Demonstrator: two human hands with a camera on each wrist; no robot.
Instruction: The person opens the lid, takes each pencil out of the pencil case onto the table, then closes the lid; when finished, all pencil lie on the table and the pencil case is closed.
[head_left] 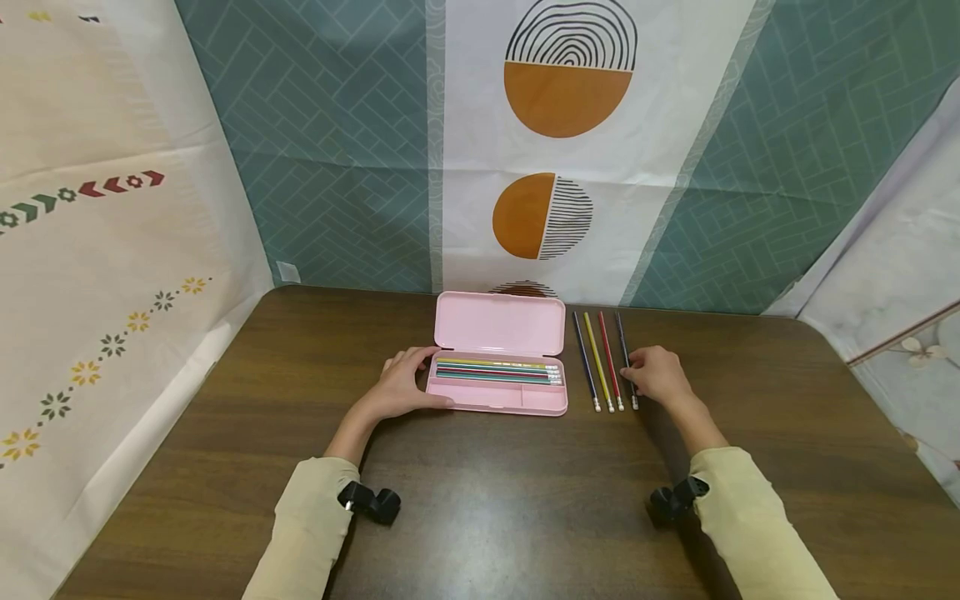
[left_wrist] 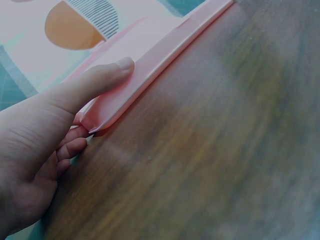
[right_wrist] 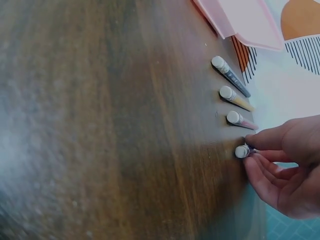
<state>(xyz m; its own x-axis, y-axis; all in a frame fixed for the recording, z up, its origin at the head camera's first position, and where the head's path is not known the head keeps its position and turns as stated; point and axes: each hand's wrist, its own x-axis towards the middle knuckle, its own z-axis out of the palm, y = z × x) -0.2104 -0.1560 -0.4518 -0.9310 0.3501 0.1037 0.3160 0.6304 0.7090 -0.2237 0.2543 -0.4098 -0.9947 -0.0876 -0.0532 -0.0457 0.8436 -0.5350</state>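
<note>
An open pink pencil case lies on the table with several pencils side by side in its long compartment. My left hand grips the case's left end. In the left wrist view, the thumb lies over the rim and the other fingers are around the end. To the right of the case, a dark blue pencil, a yellow pencil and a red pencil lie in a row, white erasers toward me. My right hand pinches the rightmost dark pencil near its eraser end.
The case's lid stands raised at the back, near the patterned cloth behind the table. Brown wooden tabletop stretches in front of the case. A pale cloth hangs along the left side.
</note>
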